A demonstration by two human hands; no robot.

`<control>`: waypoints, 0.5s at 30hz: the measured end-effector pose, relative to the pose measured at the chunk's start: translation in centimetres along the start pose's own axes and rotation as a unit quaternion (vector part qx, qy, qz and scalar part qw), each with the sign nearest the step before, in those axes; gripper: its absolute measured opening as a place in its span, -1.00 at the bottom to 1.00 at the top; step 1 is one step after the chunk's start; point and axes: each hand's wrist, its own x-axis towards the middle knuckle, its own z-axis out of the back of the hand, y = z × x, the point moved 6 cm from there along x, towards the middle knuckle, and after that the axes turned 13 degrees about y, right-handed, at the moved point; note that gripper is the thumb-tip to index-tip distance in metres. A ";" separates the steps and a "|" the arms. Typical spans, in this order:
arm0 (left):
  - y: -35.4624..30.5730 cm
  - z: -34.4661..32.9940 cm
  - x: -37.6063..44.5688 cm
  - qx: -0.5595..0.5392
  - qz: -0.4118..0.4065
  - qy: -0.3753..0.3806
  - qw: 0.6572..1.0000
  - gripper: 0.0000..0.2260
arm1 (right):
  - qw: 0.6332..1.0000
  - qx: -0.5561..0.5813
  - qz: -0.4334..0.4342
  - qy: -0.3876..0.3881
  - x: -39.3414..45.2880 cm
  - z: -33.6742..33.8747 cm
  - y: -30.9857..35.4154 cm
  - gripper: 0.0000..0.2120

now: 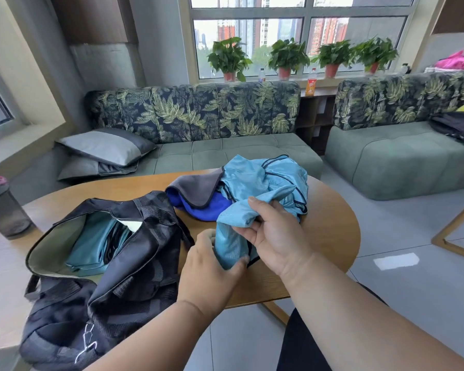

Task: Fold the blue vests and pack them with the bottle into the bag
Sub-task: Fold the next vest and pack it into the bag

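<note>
Vest in hand: a light-blue vest [263,183] with dark piping lies crumpled on the round wooden worktop [330,228], its near end lifted toward the person.
Handling: it looks thin, limp and slightly glossy, so probably light and slippery; it will likely sag unless taken by an edge or shoulder seam.
Hands: the right hand [273,234] pinches a bunched fold of the vest between thumb and fingers; the left hand [212,266] curls round the hanging end just below it.
Packed vests: folded blue cloth [97,242] already sits inside the open bag.
Bag: a soft black bag [134,266], woven straps, pale lining, slumped at the worktop's left edge.
Towels: a grey cloth [196,188] over a deep-blue fleecy one [206,210], touching the vest.
Bottle: a dark tumbler-like bottle [4,212] stands on the floor side, well apart, left of the bag.
Surroundings: a leaf-print sofa [198,113] beyond.
</note>
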 end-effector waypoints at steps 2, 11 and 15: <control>0.1 0.0 0.8 0.022 0.018 0.020 0.999 -0.76 | 1.000 0.000 0.001 0.003 -0.1 -0.4 0.0 -0.83; 2.3 -2.4 -0.6 0.069 0.038 0.130 0.988 -0.83 | 0.994 -0.110 -0.024 0.002 -0.1 0.4 0.7 -0.86; 1.9 -2.2 -0.7 0.054 0.038 0.179 0.982 -0.73 | 0.969 -0.246 -0.035 0.011 1.1 0.7 2.8 -0.84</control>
